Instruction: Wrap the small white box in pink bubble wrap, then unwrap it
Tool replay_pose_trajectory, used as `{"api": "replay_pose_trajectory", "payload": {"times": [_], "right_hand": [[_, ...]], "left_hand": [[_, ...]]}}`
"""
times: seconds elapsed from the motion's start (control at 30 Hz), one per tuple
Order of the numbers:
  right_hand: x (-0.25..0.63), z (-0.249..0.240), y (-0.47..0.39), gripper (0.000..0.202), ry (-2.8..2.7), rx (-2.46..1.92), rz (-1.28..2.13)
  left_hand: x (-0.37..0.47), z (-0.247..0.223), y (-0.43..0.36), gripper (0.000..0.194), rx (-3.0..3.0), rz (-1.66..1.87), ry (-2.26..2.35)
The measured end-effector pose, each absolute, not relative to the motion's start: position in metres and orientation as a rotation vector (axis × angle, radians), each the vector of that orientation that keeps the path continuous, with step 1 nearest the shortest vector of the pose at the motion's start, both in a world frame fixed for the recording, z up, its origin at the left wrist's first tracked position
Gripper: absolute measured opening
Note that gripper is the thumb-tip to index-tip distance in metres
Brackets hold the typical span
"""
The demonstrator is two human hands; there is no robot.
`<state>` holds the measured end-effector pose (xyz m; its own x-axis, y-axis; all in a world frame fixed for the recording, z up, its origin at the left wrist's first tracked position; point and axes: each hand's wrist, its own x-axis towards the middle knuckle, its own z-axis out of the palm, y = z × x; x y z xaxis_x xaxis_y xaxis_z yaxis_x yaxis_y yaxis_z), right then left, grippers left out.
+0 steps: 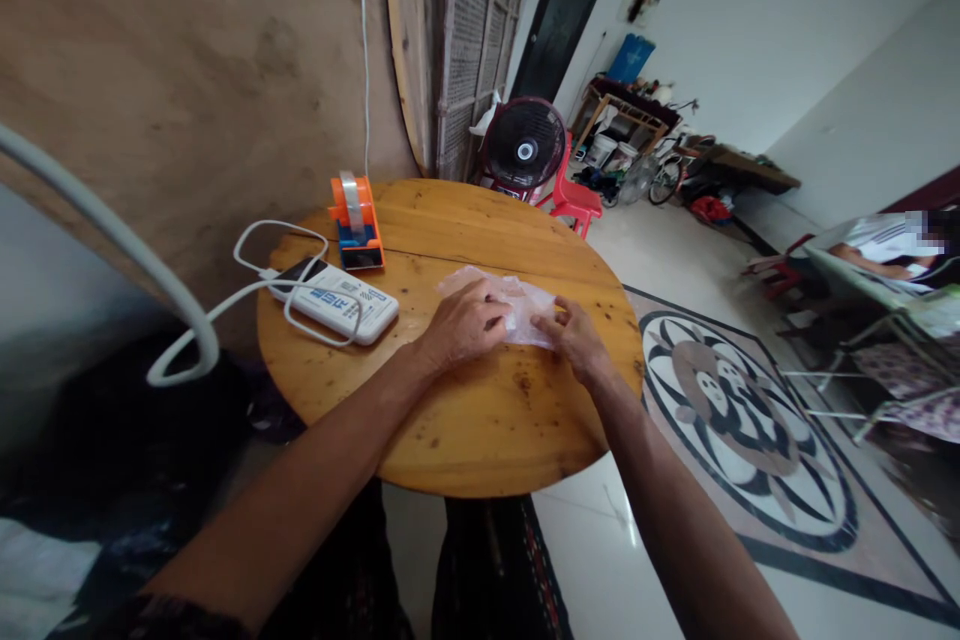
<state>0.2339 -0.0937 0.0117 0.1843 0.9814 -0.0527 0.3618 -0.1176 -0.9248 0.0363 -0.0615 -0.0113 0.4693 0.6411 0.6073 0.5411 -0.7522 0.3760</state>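
A crumpled, see-through sheet of bubble wrap [519, 305], faintly pink, lies folded on the round wooden table [450, 430]. My left hand [466, 322] rests over its left part, fingers curled down onto it. At the right edge, my right hand [576, 335] grips the wrap between thumb and fingers. Whether anything is inside the folds I cannot make out. To the left of my left hand lies a white power bank [341, 305] with a white cable looped over it. Behind that stands an orange and blue tape dispenser [358, 225] with a roll of clear tape.
A thick white cable [112, 240] curves through the near left. Beyond the table stand a fan [526, 150] and a red plastic chair [574, 195]. A person [889, 245] sits at another table on the far right. Patterned tiles [742, 410] cover the floor there.
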Motion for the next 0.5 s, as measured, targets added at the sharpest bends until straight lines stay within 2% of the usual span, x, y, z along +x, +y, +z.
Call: {"api": "replay_pose_trajectory", "payload": {"times": [0.1,0.27,0.5], "right_hand": [[0.238,0.0147,-0.0931,0.036,-1.461,-1.719,0.954],[0.2432,0.0127,-0.0874,0.038,-1.62,-1.837,0.902],[0.2384,0.0093,-0.0881,0.026,-1.625,-1.746,0.822]], "left_hand": [[0.0369,-0.012,-0.061,0.023,2.577,1.16,1.051],[0.0373,-0.015,-0.0594,0.023,2.599,1.161,1.086],[0.0363,-0.017,-0.0585,0.024,2.561,1.117,1.05]]}}
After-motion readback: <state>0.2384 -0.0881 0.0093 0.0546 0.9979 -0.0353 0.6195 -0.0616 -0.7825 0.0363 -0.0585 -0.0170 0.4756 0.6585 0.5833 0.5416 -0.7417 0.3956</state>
